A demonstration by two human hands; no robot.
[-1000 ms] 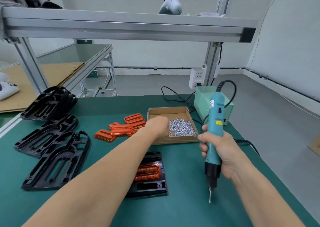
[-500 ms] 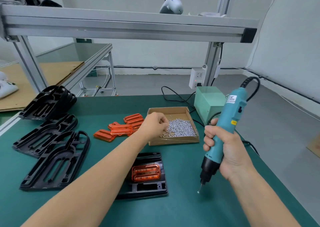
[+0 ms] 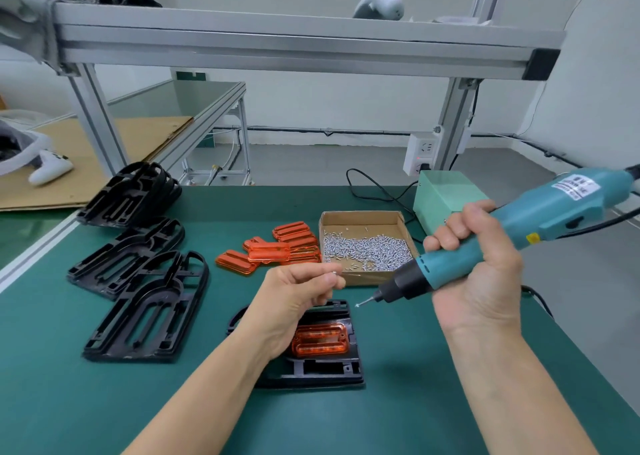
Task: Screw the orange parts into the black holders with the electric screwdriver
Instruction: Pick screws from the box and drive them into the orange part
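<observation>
My right hand (image 3: 474,264) grips the teal electric screwdriver (image 3: 512,227), tilted almost level with its bit (image 3: 363,302) pointing left. Just left of the bit, my left hand (image 3: 298,298) pinches a small silver screw (image 3: 334,273) between thumb and fingertips. Below both hands a black holder (image 3: 329,368) lies on the green mat with an orange part (image 3: 320,342) seated in it, partly hidden by my left wrist. A pile of loose orange parts (image 3: 273,248) lies beside the cardboard box of screws (image 3: 367,246).
Several empty black holders (image 3: 149,309) are stacked at the left of the green table (image 3: 104,402). A pale green power box (image 3: 446,194) with cables stands behind the screw box. An aluminium frame beam (image 3: 294,45) crosses overhead. The table's right edge runs near my right forearm.
My left hand has left the screw box and come back toward me holding a screw. My right hand has tilted the screwdriver from upright to nearly level, bit toward the left hand.
</observation>
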